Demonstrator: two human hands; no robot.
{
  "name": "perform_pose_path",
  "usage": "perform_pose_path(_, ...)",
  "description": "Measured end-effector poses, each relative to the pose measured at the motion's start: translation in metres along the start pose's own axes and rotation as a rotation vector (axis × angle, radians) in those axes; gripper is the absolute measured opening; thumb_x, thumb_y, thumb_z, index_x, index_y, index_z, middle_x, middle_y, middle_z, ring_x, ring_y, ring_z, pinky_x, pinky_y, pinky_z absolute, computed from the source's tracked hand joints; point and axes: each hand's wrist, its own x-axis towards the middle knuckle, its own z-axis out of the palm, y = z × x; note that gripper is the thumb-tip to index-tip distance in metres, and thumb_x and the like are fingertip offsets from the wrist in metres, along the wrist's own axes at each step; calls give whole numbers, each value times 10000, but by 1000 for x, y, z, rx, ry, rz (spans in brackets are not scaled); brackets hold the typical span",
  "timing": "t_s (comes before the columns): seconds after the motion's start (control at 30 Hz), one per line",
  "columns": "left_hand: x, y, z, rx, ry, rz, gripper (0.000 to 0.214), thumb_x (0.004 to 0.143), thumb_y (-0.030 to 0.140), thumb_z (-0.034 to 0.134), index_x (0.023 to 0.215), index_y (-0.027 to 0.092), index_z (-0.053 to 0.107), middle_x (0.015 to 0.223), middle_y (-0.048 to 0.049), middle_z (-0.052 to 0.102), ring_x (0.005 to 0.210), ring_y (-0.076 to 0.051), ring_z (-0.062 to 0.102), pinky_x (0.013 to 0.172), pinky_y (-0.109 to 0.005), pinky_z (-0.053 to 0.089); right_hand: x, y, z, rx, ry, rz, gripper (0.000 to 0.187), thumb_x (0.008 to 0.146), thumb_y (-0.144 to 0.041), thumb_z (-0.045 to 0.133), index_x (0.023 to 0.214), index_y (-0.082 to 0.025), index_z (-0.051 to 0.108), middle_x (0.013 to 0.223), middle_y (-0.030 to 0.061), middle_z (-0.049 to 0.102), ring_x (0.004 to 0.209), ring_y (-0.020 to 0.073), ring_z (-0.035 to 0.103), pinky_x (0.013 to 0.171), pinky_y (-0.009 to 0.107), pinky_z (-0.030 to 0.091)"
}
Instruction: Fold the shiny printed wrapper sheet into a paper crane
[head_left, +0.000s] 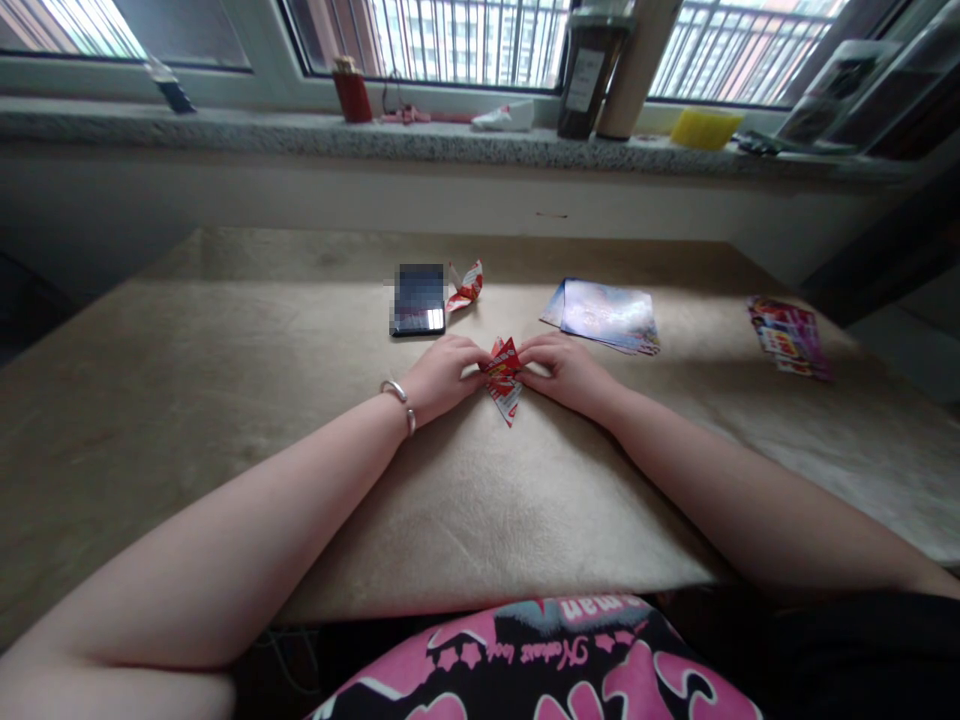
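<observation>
From the head view, my left grip point(442, 375) and my right grip point(564, 368) meet in the middle of the pale beige desk point(225, 420). Both are pinched on a small folded piece of red and white printed paper point(502, 385) — the left one takes its left edge, the right one its right edge. This paper rests on the desk between my fingertips, with its pointed end towards me. A thin silver bangle point(400, 400) sits on my left wrist.

Just behind my left grip lies a flat black phone point(418, 300). Close at its right side — touching or not, I cannot tell — stands a second folded red and white paper figure point(466, 285). Behind my right grip is a stack of bluish glossy sheets point(609, 315). Well apart to the right lie pink and red printed leaflets point(787, 338). On the grey stone window sill point(225, 125) stand a red cup point(352, 95) and a dark jar point(589, 70).
</observation>
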Motion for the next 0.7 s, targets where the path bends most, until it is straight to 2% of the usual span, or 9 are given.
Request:
perform_pose_path(0.33,-2,-4,1,-9,10,118,161,860,241,545,911,209,694,884,-48,648,832,-151,549,817,-306,427,-1,-7,-7,-152,-77,-27,183,836,-290,561,901,-249,728,889,47,687,787,175,544,755,326,422)
perform_pose_path(0.7,-3,-1,-4,75,-12,188,218,892,258,489,960,240,695,930,-45,657,844,-153,547,775,-283,440,-1,-13,-13,-229,-134,-102,233,867,-255,502,966,-271,712,903,50,674,819,184,540,748,322,410)
